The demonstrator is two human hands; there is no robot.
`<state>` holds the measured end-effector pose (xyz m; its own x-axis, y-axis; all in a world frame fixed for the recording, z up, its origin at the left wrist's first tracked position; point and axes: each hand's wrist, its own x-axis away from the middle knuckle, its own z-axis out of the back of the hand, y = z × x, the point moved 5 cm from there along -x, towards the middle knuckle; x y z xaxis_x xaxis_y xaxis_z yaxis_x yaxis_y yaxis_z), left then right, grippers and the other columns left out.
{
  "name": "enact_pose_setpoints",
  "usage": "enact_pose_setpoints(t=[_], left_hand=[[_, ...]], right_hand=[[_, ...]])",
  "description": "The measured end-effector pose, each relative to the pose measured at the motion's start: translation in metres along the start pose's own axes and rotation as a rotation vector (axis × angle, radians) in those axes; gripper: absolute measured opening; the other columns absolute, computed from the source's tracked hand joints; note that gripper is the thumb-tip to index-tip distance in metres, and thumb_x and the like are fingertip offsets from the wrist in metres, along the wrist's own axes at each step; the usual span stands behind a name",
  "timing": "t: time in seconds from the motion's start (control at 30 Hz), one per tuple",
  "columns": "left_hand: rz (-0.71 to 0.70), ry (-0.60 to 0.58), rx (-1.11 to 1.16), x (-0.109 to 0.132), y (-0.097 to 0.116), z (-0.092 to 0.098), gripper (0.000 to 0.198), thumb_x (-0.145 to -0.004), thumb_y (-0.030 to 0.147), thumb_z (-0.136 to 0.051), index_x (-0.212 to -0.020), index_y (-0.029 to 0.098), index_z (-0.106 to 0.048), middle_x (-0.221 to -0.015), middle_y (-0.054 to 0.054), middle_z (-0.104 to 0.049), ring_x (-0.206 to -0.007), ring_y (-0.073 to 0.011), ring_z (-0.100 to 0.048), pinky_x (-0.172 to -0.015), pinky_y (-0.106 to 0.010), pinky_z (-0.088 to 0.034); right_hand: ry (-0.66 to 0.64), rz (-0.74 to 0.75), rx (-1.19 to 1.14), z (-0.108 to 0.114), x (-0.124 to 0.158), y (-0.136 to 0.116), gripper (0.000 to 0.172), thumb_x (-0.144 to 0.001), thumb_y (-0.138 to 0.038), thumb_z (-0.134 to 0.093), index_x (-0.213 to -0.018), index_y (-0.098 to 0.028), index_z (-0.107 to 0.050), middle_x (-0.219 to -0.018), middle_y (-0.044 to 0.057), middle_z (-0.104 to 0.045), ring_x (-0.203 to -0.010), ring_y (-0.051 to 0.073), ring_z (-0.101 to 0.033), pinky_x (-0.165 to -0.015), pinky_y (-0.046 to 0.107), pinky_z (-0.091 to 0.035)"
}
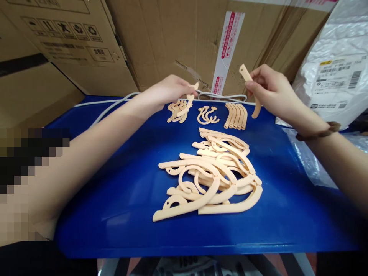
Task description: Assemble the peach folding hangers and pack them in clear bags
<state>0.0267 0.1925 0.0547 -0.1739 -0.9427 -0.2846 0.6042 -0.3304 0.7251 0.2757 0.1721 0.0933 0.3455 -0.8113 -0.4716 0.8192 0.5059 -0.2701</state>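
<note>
My left hand [174, 90] pinches a short cream hanger piece [190, 101] above a small heap of similar pieces [173, 111] at the back of the table. In my right hand [268, 86] is a curved cream hanger arm [245, 72], held upright, its lower end showing below the fingers. Between the hands lie a few thin hanger hooks [205, 115] and a neat row of several curved hanger arms [235, 115]. Closer to me, several folded plastic hangers [201, 203] overlap in a loose pile.
Everything lies on a blue table [115, 184]. Large cardboard boxes [172, 34] stand along its back edge, with a white cable [115, 100] running before them. On the right are a labelled white parcel bag [330, 76] and a clear plastic bag [310, 161].
</note>
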Motion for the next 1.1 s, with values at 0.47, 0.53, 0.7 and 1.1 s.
enact_pose_setpoints(t=[0.47,0.53,0.7,1.1], left_hand=[[-0.264,-0.132,-0.499,0.025,-0.048,-0.027,0.065,-0.092,0.059,-0.052,-0.139,0.015,-0.055,-0.151,-0.017,-0.046,-0.145,-0.0349,-0.035,-0.120,-0.050,-0.027],[-0.251,-0.229,-0.498,0.028,-0.053,-0.030,0.070,-0.094,0.060,-0.048,-0.148,0.016,-0.047,-0.162,-0.016,-0.031,-0.153,-0.0347,-0.021,-0.123,-0.051,-0.019],[-0.133,-0.302,-0.530,0.030,-0.062,-0.034,0.066,-0.099,0.052,-0.035,-0.156,0.018,-0.035,-0.168,-0.014,-0.019,-0.156,-0.0312,-0.013,-0.125,-0.051,-0.015],[-0.085,-0.218,-0.574,0.035,-0.060,-0.035,0.062,-0.100,0.045,-0.035,-0.155,0.016,-0.037,-0.166,-0.015,-0.023,-0.154,-0.0313,-0.020,-0.123,-0.052,-0.020]], right_hand=[[-0.260,0.133,0.787,-0.017,0.060,0.028,0.025,-0.096,-0.030,-0.046,-0.110,-0.013,-0.059,-0.103,0.016,-0.069,-0.084,0.022,-0.060,-0.055,0.031,-0.024],[-0.219,0.072,0.795,-0.012,0.061,0.028,0.028,-0.098,-0.030,-0.043,-0.111,-0.011,-0.059,-0.101,0.017,-0.071,-0.079,0.021,-0.060,-0.054,0.031,-0.022],[-0.246,-0.102,0.848,-0.006,0.061,0.029,0.040,-0.103,-0.032,-0.029,-0.116,-0.006,-0.058,-0.098,0.025,-0.071,-0.072,0.023,-0.060,-0.056,0.034,-0.020],[-0.458,0.102,0.610,-0.027,0.058,0.053,0.032,-0.094,-0.020,-0.044,-0.119,-0.010,-0.061,-0.118,0.020,-0.065,-0.077,0.020,-0.060,-0.062,0.034,-0.033]])
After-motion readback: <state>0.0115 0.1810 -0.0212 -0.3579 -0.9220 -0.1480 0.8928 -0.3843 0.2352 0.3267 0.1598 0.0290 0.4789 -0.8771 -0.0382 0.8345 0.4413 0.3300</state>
